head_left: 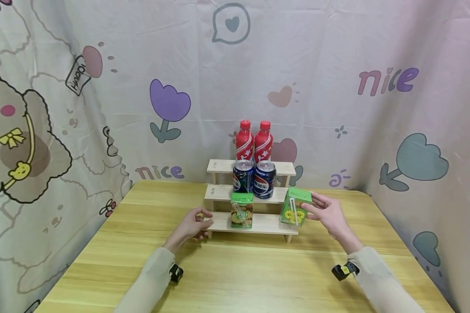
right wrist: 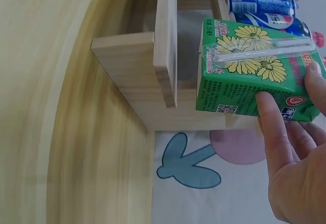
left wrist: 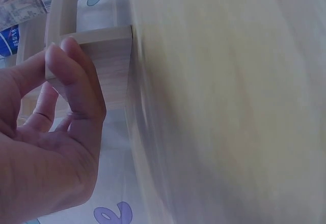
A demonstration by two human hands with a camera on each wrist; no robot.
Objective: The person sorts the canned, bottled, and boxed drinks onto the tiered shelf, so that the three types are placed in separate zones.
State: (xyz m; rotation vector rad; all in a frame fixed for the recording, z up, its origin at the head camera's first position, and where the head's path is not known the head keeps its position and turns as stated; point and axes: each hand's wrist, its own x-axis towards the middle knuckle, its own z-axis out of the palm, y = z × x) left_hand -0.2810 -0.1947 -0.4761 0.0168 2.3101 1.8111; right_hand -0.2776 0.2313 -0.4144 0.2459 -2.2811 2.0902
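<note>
My right hand (head_left: 329, 213) grips a green drink carton (head_left: 300, 217) with yellow flowers and a straw on its side. The carton is tilted, over the right end of the bottom step of a wooden three-step display stand (head_left: 270, 224). In the right wrist view, thumb and fingers hold the top part of the carton (right wrist: 239, 89), and its base is just apart from the step. At the stand's other end, my left hand (head_left: 189, 226) pinches the left edge of the bottom step (left wrist: 109, 38) between thumb and fingers. Another green-topped carton (head_left: 241, 213) stands upright mid-step.
Two dark blue cola cans (head_left: 264, 180) stand side by side on the middle step. Behind them, two red bottles (head_left: 263, 143) stand on the top step. The stand is on a wooden table (head_left: 235, 278), backed by a printed cloth (head_left: 317, 52).
</note>
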